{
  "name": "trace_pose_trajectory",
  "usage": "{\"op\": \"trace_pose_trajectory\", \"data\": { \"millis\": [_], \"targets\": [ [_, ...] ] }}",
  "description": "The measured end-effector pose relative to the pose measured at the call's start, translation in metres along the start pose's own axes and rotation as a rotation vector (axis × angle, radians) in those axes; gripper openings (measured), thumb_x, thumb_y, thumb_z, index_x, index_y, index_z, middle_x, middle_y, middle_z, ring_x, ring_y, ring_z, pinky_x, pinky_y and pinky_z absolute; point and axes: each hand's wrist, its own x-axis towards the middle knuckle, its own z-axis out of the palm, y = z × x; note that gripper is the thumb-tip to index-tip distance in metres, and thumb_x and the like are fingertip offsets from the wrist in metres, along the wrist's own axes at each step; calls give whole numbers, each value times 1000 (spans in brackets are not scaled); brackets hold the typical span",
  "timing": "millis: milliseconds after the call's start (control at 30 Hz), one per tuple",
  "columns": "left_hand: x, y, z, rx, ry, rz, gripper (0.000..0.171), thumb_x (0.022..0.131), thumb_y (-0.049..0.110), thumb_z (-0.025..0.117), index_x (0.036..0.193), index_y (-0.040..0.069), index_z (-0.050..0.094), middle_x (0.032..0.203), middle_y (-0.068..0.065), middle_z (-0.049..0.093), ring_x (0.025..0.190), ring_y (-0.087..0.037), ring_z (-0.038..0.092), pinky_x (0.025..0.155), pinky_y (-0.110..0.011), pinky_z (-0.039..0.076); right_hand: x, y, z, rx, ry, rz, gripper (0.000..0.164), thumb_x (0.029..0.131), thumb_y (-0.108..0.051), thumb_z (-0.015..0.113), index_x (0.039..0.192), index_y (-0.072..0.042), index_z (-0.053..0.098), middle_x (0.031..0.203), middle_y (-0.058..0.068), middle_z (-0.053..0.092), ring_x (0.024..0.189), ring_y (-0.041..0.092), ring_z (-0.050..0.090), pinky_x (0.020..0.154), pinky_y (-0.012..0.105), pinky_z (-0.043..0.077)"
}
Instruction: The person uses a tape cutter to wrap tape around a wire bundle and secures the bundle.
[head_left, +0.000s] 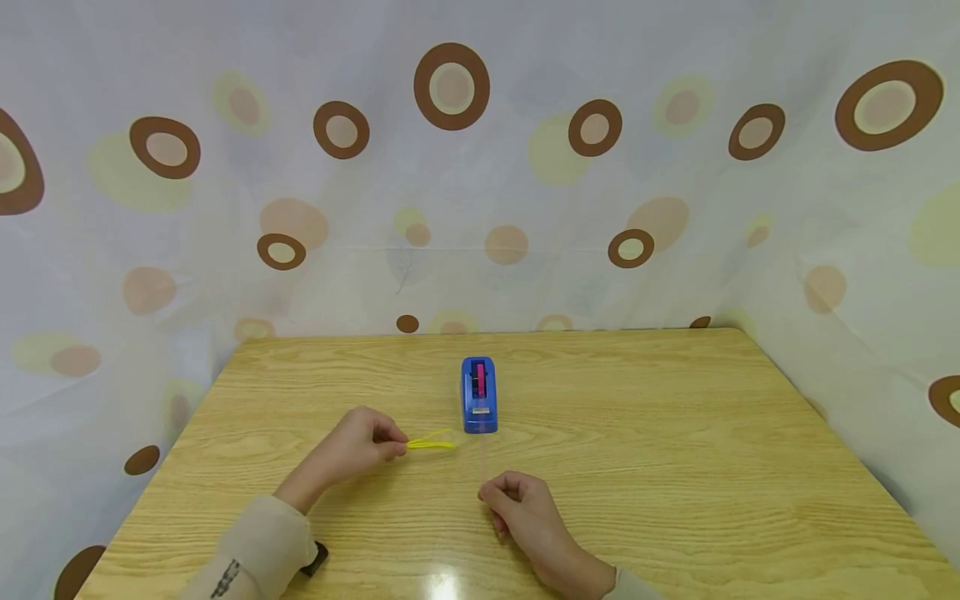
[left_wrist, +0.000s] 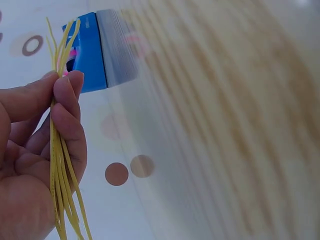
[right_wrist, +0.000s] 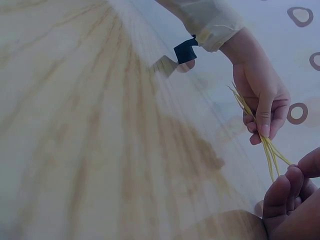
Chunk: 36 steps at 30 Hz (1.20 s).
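My left hand (head_left: 358, 447) pinches a bundle of thin yellow strands (head_left: 431, 444) between thumb and fingers, left of the blue tape dispenser (head_left: 468, 415). In the left wrist view the loose ends of the strands (left_wrist: 60, 185) run down along the palm, and the short ends stick up past the fingertips. The dispenser carries a roll with a pink core (head_left: 481, 379). From its front a strip of clear tape (head_left: 483, 458) stretches toward me. At the strip's near end my right hand (head_left: 528, 517) pinches it with thumb and forefinger.
The wooden table (head_left: 675, 433) reaches back to a white cloth (head_left: 510, 183) patterned with circles, which also hangs along both sides. Under the left sleeve (head_left: 262, 542) a small black device (head_left: 315, 559) shows at the wrist.
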Motion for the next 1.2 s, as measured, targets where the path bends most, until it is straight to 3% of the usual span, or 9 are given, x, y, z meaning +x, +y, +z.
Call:
{"op": "trace_pose_trajectory", "data": {
  "millis": [433, 867, 1200],
  "targets": [
    [5, 4, 7, 26, -24, -35, 6, 90, 1, 71, 86, 2, 75, 78, -2, 70, 68, -13, 62, 62, -26, 52, 0, 1, 0, 2, 4, 2, 21, 98, -14, 62, 94, 6, 65, 62, 0, 50, 56, 11, 46, 51, 21, 42],
    [12, 11, 16, 100, -20, -19, 10, 89, 3, 72, 80, 7, 73, 70, 7, 64, 65, -10, 56, 62, -27, 49, -1, -2, 1, 13, -1, 1, 20, 98, -13, 62, 92, 6, 65, 62, 0, 50, 56, 10, 45, 51, 21, 42],
    [19, 16, 25, 102, -44, -17, 10, 89, 3, 73, 79, 7, 74, 68, 3, 65, 63, -10, 56, 60, -27, 49, -1, -1, 2, 16, -3, -11, 20, 98, -13, 62, 93, 6, 65, 62, 0, 50, 56, 11, 45, 50, 21, 41]
  ]
}}
